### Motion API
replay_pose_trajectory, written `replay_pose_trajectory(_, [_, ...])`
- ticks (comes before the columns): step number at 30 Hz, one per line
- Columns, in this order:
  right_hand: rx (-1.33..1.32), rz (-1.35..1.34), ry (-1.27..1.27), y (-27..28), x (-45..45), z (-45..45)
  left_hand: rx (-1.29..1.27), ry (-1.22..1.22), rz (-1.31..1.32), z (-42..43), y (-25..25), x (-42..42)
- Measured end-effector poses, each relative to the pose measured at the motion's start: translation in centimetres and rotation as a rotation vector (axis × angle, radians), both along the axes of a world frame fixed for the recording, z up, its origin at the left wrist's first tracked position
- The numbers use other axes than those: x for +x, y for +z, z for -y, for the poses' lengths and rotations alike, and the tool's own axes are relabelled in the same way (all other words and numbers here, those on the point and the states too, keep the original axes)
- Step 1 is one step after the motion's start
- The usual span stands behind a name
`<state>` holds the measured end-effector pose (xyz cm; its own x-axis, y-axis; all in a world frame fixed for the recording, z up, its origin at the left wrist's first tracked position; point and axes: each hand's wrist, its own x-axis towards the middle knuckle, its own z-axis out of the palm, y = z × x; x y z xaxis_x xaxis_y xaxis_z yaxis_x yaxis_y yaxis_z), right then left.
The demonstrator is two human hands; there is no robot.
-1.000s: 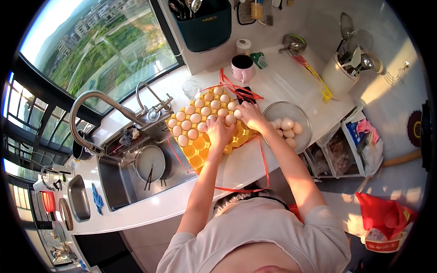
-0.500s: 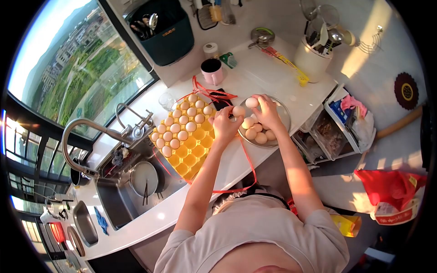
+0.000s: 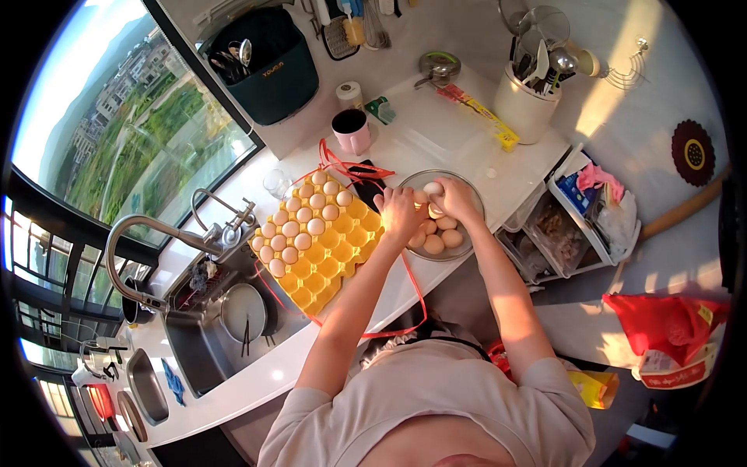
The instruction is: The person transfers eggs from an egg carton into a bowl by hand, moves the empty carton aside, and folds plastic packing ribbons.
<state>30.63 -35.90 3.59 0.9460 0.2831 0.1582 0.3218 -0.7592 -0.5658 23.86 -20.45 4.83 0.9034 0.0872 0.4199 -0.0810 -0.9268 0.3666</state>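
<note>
My left hand (image 3: 399,214) is closed on an egg (image 3: 421,196) over the left part of a round metal bowl (image 3: 481,204). Over the same bowl, my right hand (image 3: 454,201) grips another egg (image 3: 433,188) with its fingers. Several eggs (image 3: 434,244) lie in the bowl beneath and in front of my hands. To the left is a yellow egg tray (image 3: 331,265); eggs fill its far and left cups, while cups on its near and right side are bare. Red ribbon (image 3: 424,300) runs around the tray.
A pink mug (image 3: 352,138), a dark phone (image 3: 366,187) and a glass (image 3: 276,184) stand or lie beyond the tray. At the left, a sink (image 3: 194,350) holds a pot (image 3: 243,311). A utensil holder (image 3: 523,109) is at the back right.
Both hands moved from the tray to the bowl, carrying eggs, and now sit lower over it. Fewer eggs are in the tray than one second ago. The view has shifted right.
</note>
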Motion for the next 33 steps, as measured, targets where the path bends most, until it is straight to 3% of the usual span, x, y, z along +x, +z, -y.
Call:
replay_pose_trajectory(13, [-0.116,-0.134,-0.120,1.1,0.0,-1.5,0.096,0.112,-0.038,0.4,0.0,0.6])
replay_pose_trajectory(25, [-0.104,0.195,-0.103,3.3,-2.2,-4.2,-0.050,0.080,-0.012,-0.8,0.6,-1.2])
replay_pose_trajectory(33, [0.267,0.382,0.411,4.4,-5.4,-14.1,-0.236,0.416,0.200,-10.0,1.5,-10.2])
